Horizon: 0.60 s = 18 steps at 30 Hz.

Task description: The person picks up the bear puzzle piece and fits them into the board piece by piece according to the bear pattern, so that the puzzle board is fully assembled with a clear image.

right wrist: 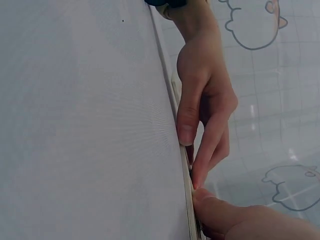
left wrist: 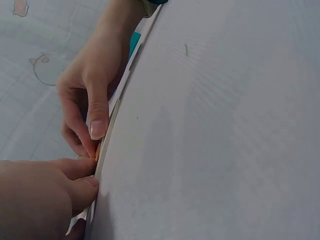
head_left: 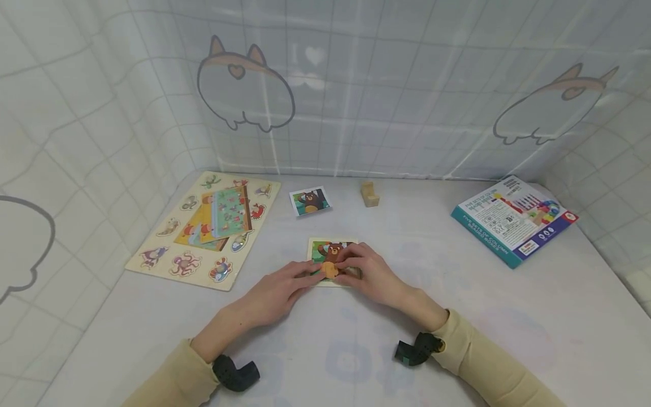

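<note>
A small square bear puzzle board (head_left: 319, 249) lies flat in front of me, its brown bear printed on green. Over the bear's belly is a round orange puzzle piece (head_left: 329, 270). My left hand (head_left: 277, 290) reaches in with fairly straight fingers touching the piece's left side, thumb by the board's near edge. From the other side my right hand (head_left: 377, 277) pinches the piece's right side between bent fingers and thumb. Both hands cover parts of the board. In the left wrist view a sliver of the orange piece (left wrist: 97, 151) shows between the fingertips.
Behind the board lie a bear picture card (head_left: 311, 201) and a small notched wooden block (head_left: 369, 194). A sea-animal board (head_left: 203, 268) with cards on it lies at left. A teal-edged box (head_left: 513, 220) sits at right. Tiled-pattern sheeting (head_left: 356, 113) encloses the table.
</note>
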Motion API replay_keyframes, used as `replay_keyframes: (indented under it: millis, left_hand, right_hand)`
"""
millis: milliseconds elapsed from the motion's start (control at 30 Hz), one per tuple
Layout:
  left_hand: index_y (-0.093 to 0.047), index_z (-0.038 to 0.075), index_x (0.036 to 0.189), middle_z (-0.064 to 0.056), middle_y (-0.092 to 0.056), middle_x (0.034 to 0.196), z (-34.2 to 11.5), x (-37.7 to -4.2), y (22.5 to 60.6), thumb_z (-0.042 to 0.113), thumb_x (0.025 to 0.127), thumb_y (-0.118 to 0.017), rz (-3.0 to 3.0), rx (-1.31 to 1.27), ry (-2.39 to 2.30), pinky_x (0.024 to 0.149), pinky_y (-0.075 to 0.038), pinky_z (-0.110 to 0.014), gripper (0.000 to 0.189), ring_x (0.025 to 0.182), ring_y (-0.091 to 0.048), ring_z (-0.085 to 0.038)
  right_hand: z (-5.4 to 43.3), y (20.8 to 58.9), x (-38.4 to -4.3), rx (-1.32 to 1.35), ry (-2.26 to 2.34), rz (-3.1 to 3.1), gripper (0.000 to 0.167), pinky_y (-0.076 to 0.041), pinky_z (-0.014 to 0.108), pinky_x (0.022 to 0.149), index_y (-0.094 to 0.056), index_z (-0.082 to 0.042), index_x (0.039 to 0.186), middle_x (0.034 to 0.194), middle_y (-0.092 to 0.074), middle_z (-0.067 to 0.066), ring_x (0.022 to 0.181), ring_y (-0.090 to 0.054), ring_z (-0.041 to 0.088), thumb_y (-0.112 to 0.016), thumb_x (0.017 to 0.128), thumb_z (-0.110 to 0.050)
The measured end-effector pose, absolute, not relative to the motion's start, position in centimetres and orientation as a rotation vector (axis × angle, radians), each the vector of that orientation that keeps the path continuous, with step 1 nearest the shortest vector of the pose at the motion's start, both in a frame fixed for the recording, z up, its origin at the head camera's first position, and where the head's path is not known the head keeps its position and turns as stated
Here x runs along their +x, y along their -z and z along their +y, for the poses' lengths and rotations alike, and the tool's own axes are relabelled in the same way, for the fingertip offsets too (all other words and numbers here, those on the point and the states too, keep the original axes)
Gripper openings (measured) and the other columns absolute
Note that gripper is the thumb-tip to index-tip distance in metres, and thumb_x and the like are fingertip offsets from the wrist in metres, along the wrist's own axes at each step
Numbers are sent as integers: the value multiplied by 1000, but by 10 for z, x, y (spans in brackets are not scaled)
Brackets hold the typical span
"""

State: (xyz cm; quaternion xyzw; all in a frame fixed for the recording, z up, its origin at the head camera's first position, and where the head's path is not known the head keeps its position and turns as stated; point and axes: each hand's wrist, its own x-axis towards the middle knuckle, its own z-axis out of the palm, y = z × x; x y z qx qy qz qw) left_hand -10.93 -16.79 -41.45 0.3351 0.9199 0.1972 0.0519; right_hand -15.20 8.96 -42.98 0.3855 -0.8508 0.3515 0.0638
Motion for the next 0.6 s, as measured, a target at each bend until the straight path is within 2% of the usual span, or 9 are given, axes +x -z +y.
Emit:
replay_keyframes:
  millis: [333, 600]
  left_hand:
    - [-51, 15, 147, -1, -44, 156, -160, -104, 412, 19, 104, -54, 2801, 1026, -526, 109, -46, -43, 43, 143, -42, -22]
    - [-52, 21, 146, -2, -52, 146, -154, -106, 414, 21, 105, -53, 2853, 1087, -444, 100, -54, -42, 42, 133, -51, -22]
  right_hand:
    - [94, 426, -154, 1221, -1050, -2580, 13, -52, 30, 83, -80, -6, 98, 112, -66, 4, 100, -56, 17, -78, 87, -12]
    - [100, 428, -160, 1207, -1046, -2592, 11, -52, 32, 83, -80, -8, 98, 112, -66, 6, 101, -56, 17, -78, 87, -10]
